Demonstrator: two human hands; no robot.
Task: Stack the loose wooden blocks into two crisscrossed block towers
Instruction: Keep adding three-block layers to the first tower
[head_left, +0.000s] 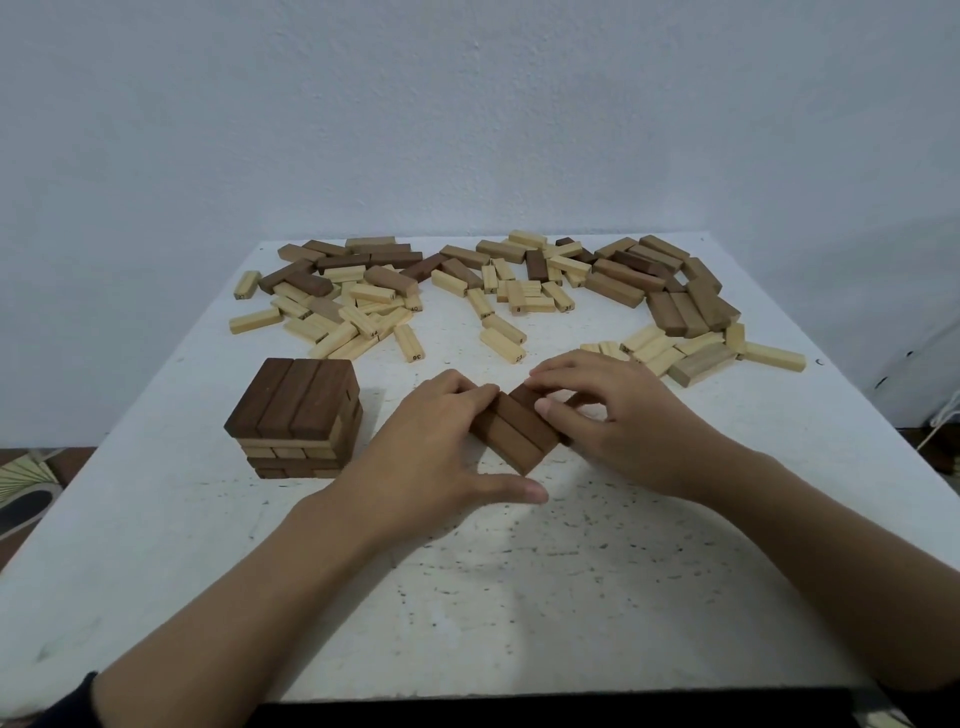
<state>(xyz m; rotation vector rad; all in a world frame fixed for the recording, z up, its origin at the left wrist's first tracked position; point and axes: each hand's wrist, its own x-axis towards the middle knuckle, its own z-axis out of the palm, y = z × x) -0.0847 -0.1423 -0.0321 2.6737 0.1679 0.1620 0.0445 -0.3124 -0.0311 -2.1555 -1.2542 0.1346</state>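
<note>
A short crisscrossed tower (296, 415) of dark and light blocks stands on the white table (493, 597), left of centre, with three dark blocks on top. To its right lie dark brown blocks (519, 434) side by side, angled on the table. My left hand (441, 441) holds their left side, fingers curled over the far end and thumb stretched along the table below. My right hand (613, 415) grips their right side with curled fingers and thumb. Part of the row is hidden under my hands.
Several loose light and dark wooden blocks (467, 286) are scattered across the far half of the table, in heaps at left (337, 301), centre and right (675, 301). A wall rises right behind the table. The floor shows beyond the left and right edges.
</note>
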